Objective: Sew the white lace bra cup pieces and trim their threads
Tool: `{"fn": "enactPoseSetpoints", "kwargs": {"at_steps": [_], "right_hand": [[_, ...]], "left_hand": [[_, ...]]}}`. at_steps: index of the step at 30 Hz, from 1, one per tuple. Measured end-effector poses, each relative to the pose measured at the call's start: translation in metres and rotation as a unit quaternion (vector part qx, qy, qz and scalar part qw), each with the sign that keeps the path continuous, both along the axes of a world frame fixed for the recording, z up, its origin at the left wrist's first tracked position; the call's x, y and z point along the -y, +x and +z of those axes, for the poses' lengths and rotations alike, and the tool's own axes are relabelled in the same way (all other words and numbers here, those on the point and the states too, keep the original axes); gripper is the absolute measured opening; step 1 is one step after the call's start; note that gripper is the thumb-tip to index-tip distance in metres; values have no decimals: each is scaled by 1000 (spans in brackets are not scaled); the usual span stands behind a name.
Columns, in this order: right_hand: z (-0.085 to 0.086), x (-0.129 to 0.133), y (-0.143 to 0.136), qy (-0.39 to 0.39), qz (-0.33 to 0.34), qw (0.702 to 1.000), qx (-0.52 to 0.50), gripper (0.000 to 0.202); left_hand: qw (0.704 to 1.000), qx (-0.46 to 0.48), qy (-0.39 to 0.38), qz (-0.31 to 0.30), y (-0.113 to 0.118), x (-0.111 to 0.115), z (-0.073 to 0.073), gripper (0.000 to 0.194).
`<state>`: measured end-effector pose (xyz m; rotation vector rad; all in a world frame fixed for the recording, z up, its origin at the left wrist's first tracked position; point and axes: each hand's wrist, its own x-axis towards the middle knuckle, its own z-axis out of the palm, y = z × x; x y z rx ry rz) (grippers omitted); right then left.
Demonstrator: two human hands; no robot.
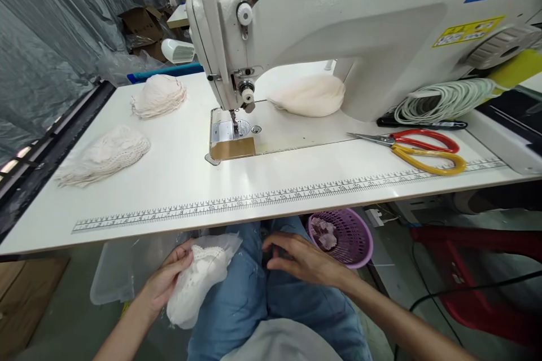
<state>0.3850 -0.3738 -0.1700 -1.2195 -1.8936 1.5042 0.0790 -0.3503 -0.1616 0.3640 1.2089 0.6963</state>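
Observation:
My left hand (167,276) grips a white lace-edged fabric piece (201,279) over my left thigh, below the table's front edge. Over my other thigh, my right hand (298,256) has its fingers apart and bent, with nothing seen in them. Above both hands is the white sewing machine (296,22), its needle area over a metal plate (231,131). On the left of the table lie two stacks of pale fabric, one further back (158,96) and a lacy one nearer (108,152). A pale bundle (311,96) rests under the machine arm.
Scissors (406,146) with red and yellow handles lie at the table's right, beside coiled cord (444,101). A printed ruler (271,196) runs along the front edge. Below are a purple basket (364,240), a clear bin (112,276) and a red stool (466,282). A person sits behind.

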Motion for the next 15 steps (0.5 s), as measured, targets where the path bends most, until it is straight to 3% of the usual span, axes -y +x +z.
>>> {"fn": "enactPoseSetpoints", "kwargs": {"at_steps": [3, 6, 10, 15], "right_hand": [[-9, -10, -30, -68, -14, 991, -118, 41], [-23, -17, -61, -147, -34, 956, -252, 51], [-34, -15, -81, -154, -64, 950, -265, 44], [-22, -12, -74, -122, -62, 961, -242, 38]], "left_hand": [[999, -14, 9, 44, -1, 4, -1, 40], [996, -28, 16, 80, -4, 7, -5, 37], [993, -44, 21, 104, -11, 12, -7, 33], [995, -53, 31, 83, -12, 13, -7, 31]]}}
